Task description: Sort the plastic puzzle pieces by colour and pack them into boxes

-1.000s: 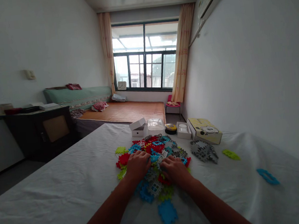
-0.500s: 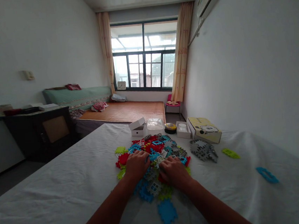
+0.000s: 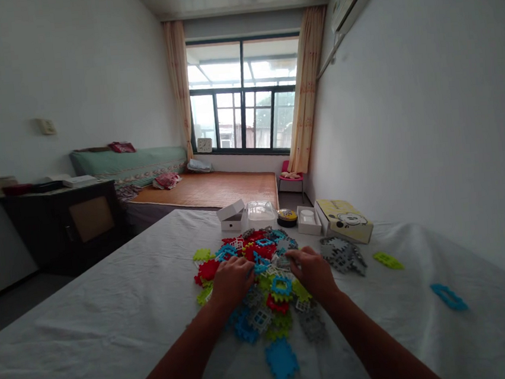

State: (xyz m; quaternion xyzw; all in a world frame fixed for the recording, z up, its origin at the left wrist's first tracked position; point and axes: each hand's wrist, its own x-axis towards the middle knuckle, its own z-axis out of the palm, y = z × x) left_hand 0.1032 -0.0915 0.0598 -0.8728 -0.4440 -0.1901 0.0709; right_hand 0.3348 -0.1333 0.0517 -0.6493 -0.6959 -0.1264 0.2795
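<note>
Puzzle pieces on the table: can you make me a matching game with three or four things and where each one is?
Things:
1. lone blue piece
2. gray stack
3. yellow box
4. clear tub

Places:
A. far edge, between two white boxes
B. nearest the camera, in front of the pile
C. far right, beside a white box
D. just right of the right hand

Pairs: 1-B, 2-D, 3-C, 4-A

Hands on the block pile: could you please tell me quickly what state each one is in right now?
Left hand: palm down on the block pile, grip cannot be told.
Right hand: resting on the pile, grip cannot be told.
</note>
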